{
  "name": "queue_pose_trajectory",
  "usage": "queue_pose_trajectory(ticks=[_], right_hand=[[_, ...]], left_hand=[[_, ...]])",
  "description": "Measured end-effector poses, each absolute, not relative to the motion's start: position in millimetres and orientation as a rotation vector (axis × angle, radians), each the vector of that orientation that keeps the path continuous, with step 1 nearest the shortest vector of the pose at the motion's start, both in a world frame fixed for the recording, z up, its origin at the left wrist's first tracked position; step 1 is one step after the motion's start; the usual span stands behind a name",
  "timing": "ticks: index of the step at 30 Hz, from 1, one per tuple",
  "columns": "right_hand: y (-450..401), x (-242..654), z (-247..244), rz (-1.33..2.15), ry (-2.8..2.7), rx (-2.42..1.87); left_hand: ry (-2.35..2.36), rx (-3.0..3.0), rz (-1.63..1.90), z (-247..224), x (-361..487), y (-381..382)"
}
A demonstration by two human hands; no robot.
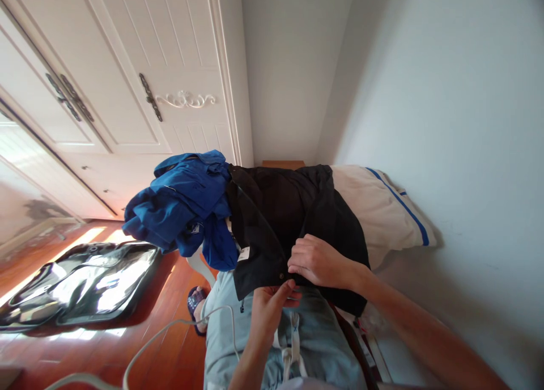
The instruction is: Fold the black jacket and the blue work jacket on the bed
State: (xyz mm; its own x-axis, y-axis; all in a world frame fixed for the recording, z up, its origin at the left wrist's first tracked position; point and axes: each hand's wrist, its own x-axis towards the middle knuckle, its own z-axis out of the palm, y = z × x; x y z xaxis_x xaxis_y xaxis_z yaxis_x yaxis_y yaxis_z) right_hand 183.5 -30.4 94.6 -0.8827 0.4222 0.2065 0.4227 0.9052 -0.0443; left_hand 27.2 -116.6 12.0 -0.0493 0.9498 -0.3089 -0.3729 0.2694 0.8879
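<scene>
black garment spread in front of the person, between blue clothing and beige cloth. long axis roughly left-right, slightly skewed; near edge faces the person's lap, zip pull hanging at near-left corner. right hand: fingers curled together, clamped on the near edge. left hand: thumb and fingers at that edge by the snap, can't tell if they pinch cloth. container: open case flat on floor, left side, glossy inside, contents unclear. count: 1 black garment, 1 case, 1 beige cloth, 1 white label; blue pieces can't be counted.
</scene>
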Motion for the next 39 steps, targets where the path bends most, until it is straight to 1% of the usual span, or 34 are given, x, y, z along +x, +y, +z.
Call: queue_pose_trajectory(ticks=[5,13,17,21,25,30,39], right_hand=[[-27,183,101,0.239,-2.849,-0.687],[-29,180,99,0.413,-2.749,-0.804],[-31,176,102,0.395,-2.737,-0.853],[-35,178,103,0.414,-2.777,-0.784],[-37,184,100,0.314,-2.737,-0.758],[-37,184,91,0.298,-2.702,-0.684],[-37,186,79,0.281,-2.642,-0.646]], left_hand=[[1.112,0.671,1.171,8,28,-116],[1.111,0.627,1.170,19,28,-115],[1.060,0.567,1.195,18,28,-114],[1.009,0.527,1.266,8,30,-114],[0.937,0.428,1.358,8,32,-113],[1.007,0.220,1.509,13,36,-111],[1.060,0.263,1.527,5,41,-112]])
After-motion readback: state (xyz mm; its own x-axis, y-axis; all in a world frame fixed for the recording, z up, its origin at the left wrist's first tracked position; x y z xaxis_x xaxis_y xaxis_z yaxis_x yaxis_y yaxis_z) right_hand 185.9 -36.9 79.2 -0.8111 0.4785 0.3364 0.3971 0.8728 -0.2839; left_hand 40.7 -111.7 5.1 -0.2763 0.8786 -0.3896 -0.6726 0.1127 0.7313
